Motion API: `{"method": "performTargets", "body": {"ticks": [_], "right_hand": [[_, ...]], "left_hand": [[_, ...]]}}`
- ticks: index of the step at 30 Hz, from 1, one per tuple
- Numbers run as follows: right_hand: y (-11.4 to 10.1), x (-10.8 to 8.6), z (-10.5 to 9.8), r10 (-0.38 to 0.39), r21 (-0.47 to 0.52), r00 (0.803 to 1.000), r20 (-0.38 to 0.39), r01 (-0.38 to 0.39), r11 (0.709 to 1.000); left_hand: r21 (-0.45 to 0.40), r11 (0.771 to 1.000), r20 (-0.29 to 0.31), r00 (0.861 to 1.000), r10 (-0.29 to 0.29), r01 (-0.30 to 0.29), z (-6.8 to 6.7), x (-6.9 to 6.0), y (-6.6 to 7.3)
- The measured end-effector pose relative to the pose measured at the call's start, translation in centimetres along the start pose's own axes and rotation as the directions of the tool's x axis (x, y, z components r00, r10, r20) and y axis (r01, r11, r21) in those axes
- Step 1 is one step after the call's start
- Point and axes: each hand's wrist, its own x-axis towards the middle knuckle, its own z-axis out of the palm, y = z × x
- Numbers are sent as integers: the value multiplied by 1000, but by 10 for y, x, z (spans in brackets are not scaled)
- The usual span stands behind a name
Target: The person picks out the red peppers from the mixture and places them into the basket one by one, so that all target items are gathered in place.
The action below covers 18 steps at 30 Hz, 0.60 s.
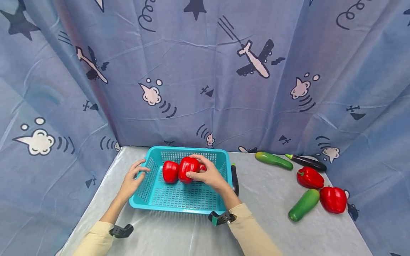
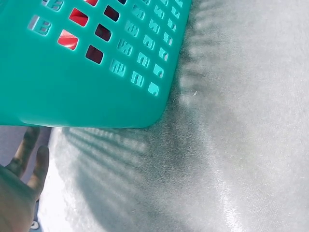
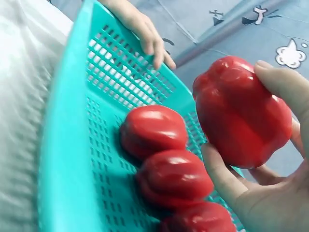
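Observation:
My right hand [image 1: 206,174] grips a red bell pepper [image 1: 188,170] above the blue-green basket [image 1: 179,210]. The right wrist view shows thumb and fingers around this pepper [image 3: 241,113], raised over a row of three red peppers inside, one of them nearest the basket's far end [image 3: 154,130]. In the head view one pepper [image 1: 170,172] lies left of the held one, and the hand partly covers more red. My left hand [image 1: 132,179] is at the basket's left rim, its fingers extended over the edge; the left wrist view catches only part of this hand [image 2: 21,188].
An eggplant [image 1: 235,179] lies against the basket's right side. Farther right on the table [image 1: 256,213] are a cucumber [image 1: 273,160], another eggplant [image 1: 307,163], two red peppers [image 1: 310,177] and a thick green vegetable [image 1: 303,205]. A patterned curtain [image 1: 205,71] hangs behind.

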Motion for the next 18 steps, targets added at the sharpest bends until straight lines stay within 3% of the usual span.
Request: {"method": "performTargets", "body": {"ticks": [6,18], "right_hand": [[6,-1,17,35,1,999,-8,-35,999],[15,0,46,65,-93,998,7,-64,994]], "left_hand": [[0,1000,1,1000,-6,6,0,1,2],[5,1000,-4,1000,11,-11,0,0,0]]}}
